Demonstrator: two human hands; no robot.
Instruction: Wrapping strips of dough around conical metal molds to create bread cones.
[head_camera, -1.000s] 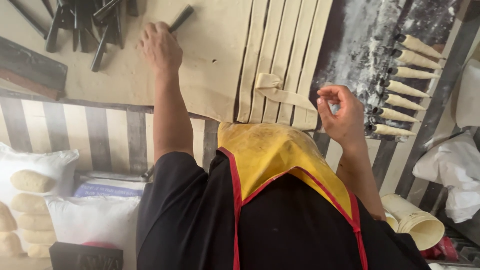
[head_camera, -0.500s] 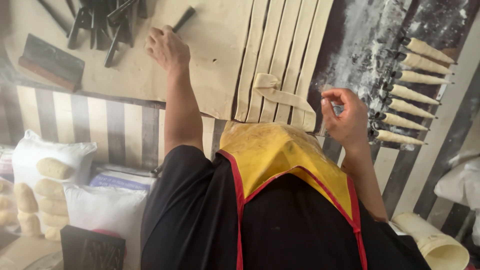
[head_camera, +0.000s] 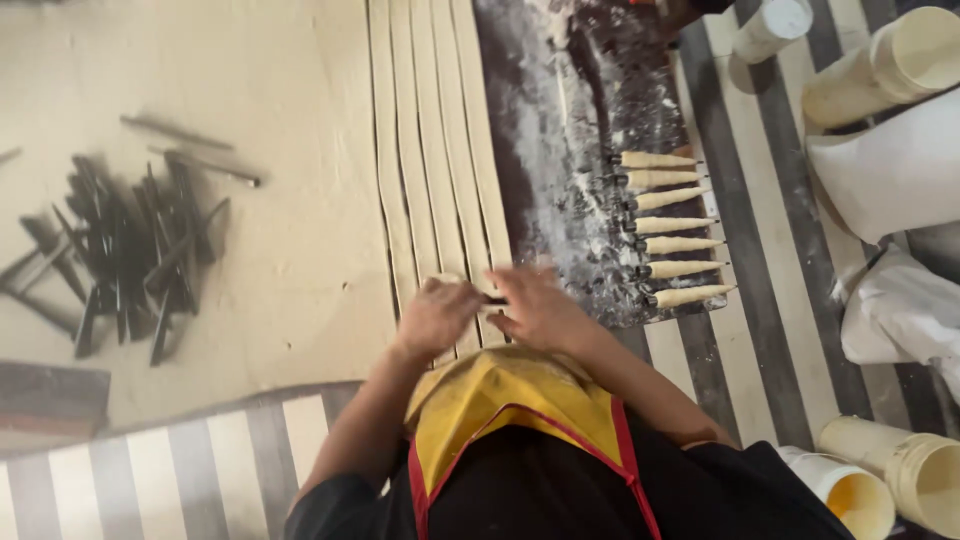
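Hands together at the near end of the dough strips (head_camera: 432, 150): left hand (head_camera: 437, 318) and right hand (head_camera: 540, 308) pinch what looks like a dark cone mould (head_camera: 494, 299), blurred. Finished cones (head_camera: 668, 228) lined up on the floured tray (head_camera: 560, 150), spare moulds (head_camera: 130, 255) heaped left within reach.

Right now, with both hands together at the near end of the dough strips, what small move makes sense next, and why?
Probably roll the dark mould between the left hand and right hand along a dough strip. Both hands meet over the strips, and six wrapped cones already lie on the floured dark sheet.
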